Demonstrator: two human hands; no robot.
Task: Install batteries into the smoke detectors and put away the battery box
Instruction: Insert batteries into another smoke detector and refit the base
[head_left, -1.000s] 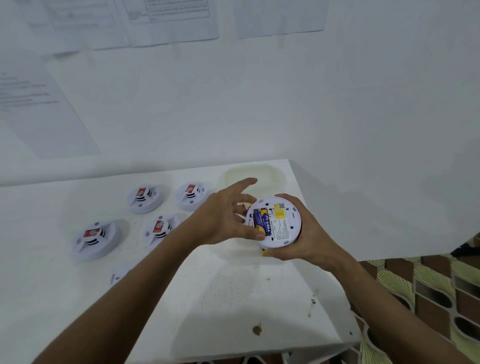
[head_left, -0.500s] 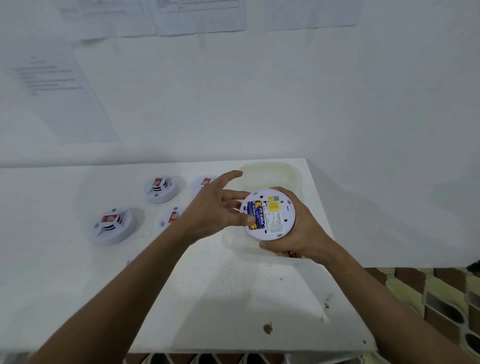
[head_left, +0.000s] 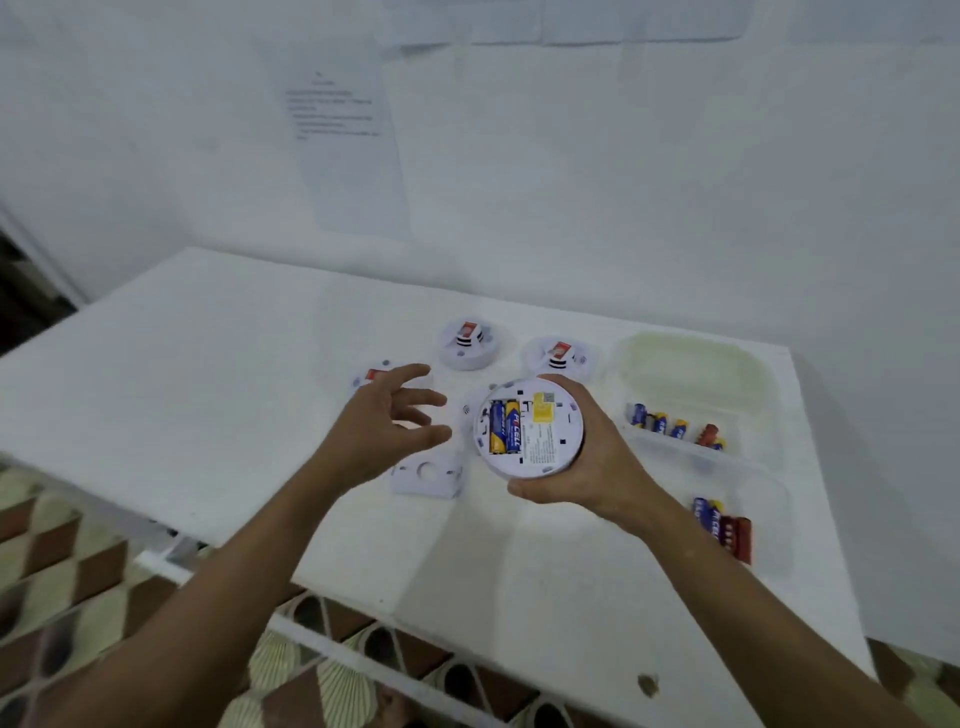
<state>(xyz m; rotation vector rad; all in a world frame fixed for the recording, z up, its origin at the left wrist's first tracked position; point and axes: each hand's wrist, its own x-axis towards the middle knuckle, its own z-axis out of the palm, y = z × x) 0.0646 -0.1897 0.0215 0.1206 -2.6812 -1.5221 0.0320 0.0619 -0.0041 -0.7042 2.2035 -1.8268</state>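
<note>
The right hand (head_left: 576, 462) is gripping a round white smoke detector (head_left: 530, 426), fingers curled around its rim, holding it above the tabletop (head_left: 208, 374) with its back facing up. The left hand (head_left: 384, 426) is hovering just beside the detector with fingers spread and relaxed, touching nothing. Two blue-and-yellow batteries (head_left: 503, 426) are sitting side by side in the detector's open compartment, next to a yellow label. A white cover plate (head_left: 427, 474) is lying on the tabletop below the left hand. Other detectors are resting farther back: one (head_left: 466, 344) behind the left hand, one (head_left: 560, 356) behind the held unit, and another (head_left: 371, 375) partly hidden by the left fingers. To the right, a clear plastic battery box (head_left: 691, 364) is lying open, holding loose batteries (head_left: 675, 427) and a further cluster (head_left: 724, 527) nearer the front. Printed sheets (head_left: 343, 140) are hanging on the white wall; patterned floor tiles (head_left: 67, 561) are showing beneath.
</note>
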